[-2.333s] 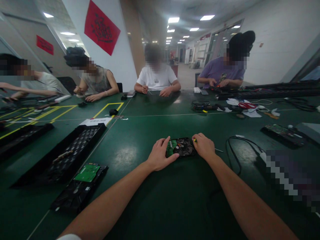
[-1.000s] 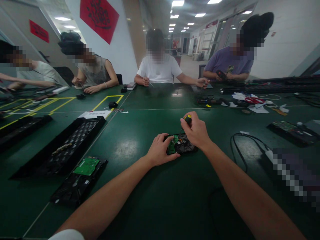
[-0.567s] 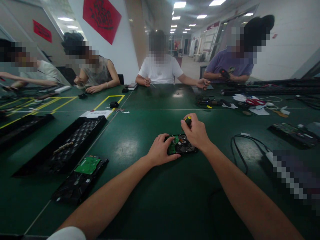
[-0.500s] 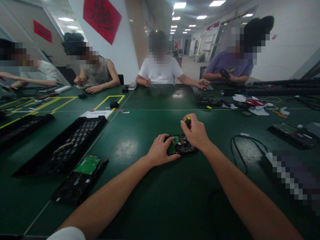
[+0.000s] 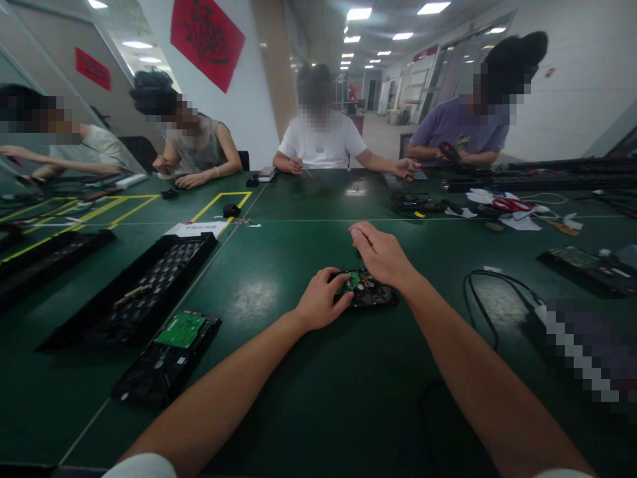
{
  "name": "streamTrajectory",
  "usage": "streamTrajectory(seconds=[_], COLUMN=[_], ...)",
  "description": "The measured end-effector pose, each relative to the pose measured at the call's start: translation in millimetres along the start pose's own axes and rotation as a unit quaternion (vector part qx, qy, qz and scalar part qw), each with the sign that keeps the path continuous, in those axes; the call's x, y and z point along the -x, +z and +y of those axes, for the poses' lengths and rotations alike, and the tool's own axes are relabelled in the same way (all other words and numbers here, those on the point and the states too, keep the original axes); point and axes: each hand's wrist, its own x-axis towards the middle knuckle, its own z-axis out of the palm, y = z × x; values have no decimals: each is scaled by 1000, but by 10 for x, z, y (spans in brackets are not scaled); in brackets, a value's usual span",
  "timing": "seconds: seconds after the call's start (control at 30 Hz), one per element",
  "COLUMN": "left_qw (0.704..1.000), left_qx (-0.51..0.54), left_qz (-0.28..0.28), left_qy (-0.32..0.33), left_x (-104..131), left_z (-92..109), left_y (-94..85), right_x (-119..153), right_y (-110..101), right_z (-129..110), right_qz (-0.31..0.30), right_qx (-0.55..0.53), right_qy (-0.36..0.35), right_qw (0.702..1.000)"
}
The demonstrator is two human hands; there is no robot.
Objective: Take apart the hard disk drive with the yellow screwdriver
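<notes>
A black device with a green circuit board (image 5: 373,294) lies flat on the green table in front of me. My left hand (image 5: 323,300) grips its left end, thumb on the near side and fingers over the far side. Above the device, my right hand (image 5: 381,255) is closed round a screwdriver (image 5: 358,259). The handle is mostly hidden by my fingers, and its thin shaft points down at the board. Whether the tip touches a screw cannot be made out.
Left on the table (image 5: 279,372) are a similar device (image 5: 166,358) and a long black tray (image 5: 144,285). Right are a black cable (image 5: 480,309), another opened device (image 5: 587,269) and a blurred object. Scraps and tools (image 5: 517,206) lie beyond. Four people sit across the table.
My right hand has shifted slightly left, and its fingers now cover the yellow and black handle, which showed before. The screwdriver stands over the board. My left thumb has drawn in closer to the device.
</notes>
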Motion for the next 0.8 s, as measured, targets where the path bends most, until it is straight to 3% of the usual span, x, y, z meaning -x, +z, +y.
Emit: streamTrajectory(seconds=[0.17, 0.27, 0.47, 0.8], left_qw=[1000, 1000, 1000, 1000], left_qx=[11, 10, 8, 3], left_qz=[2, 2, 3, -4], left_qy=[-4, -2, 0, -4], left_x=[-4, -4, -4, -8], left_z=[-11, -17, -19, -12], left_y=[-2, -1, -3, 0], right_x=[23, 42, 18, 24], right_y=[-72, -102, -53, -163], right_z=[27, 59, 98, 106], right_qz=[14, -6, -36, -78], right_qx=[-40, -121, -331, -456], right_qy=[28, 71, 164, 233], right_qw=[999, 990, 929, 855])
